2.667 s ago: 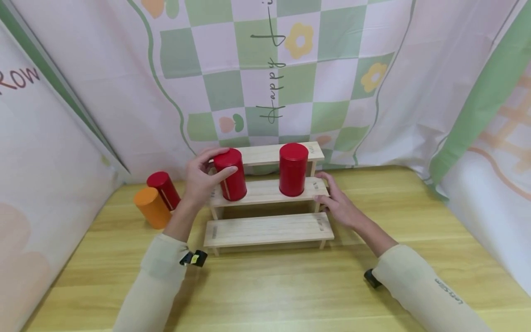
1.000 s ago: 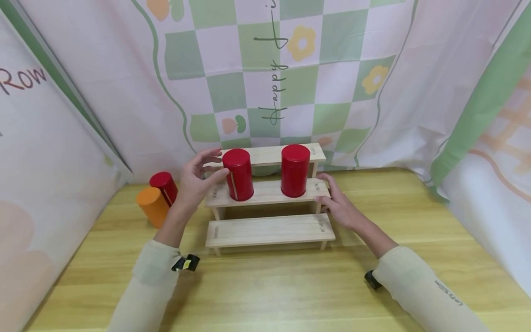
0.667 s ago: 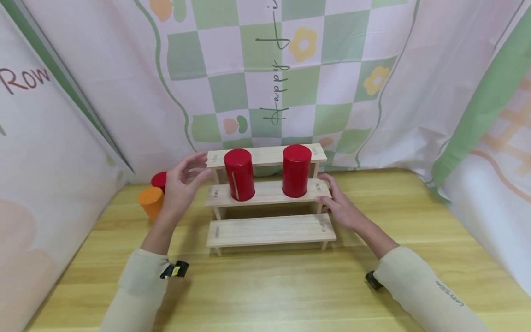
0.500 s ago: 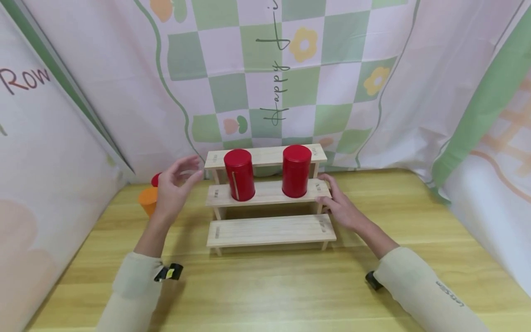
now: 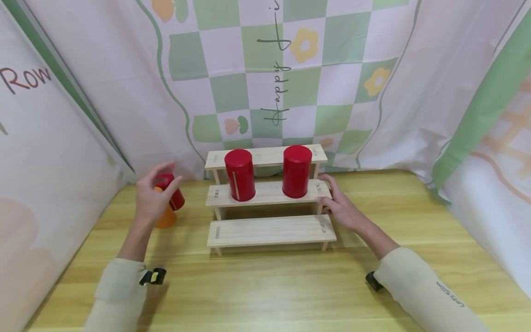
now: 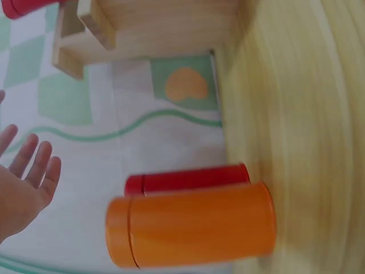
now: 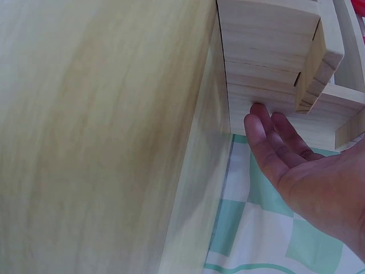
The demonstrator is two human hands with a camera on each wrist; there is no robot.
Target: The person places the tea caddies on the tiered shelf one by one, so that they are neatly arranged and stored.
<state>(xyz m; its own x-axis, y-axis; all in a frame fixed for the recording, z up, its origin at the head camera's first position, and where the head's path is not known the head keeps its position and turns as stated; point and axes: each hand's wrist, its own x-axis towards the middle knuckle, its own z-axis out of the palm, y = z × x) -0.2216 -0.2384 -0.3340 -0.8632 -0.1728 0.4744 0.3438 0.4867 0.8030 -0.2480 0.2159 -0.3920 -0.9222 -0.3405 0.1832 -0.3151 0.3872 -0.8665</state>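
My left hand (image 5: pixel 151 196) hovers over the orange canister (image 6: pixel 194 228) and a red canister (image 6: pixel 194 180), holding nothing. Its fingers are spread; the head view shows it partly covering both canisters. In the left wrist view the two stand upright side by side, apart from the fingers. Two more red canisters, the left one (image 5: pixel 240 175) and the right one (image 5: pixel 296 171), stand on the middle tier of a three-tier wooden display stand (image 5: pixel 269 230). At that tier's right end my right hand (image 5: pixel 342 207) grips the stand, thumb in front; several fingertips (image 7: pixel 255 127) touch its side panel.
The stand's lowest tier (image 5: pixel 265 233) is bare, and its top tier (image 5: pixel 265 156) is behind the canisters. A wood-grain table (image 5: pixel 265 286) lies beneath. Printed cloth (image 5: pixel 344 60) hangs behind and at both sides.
My left hand slid the left red canister a little rightward, let go of it and moved left to above the orange and red canisters. My right hand has stayed at the stand's end.
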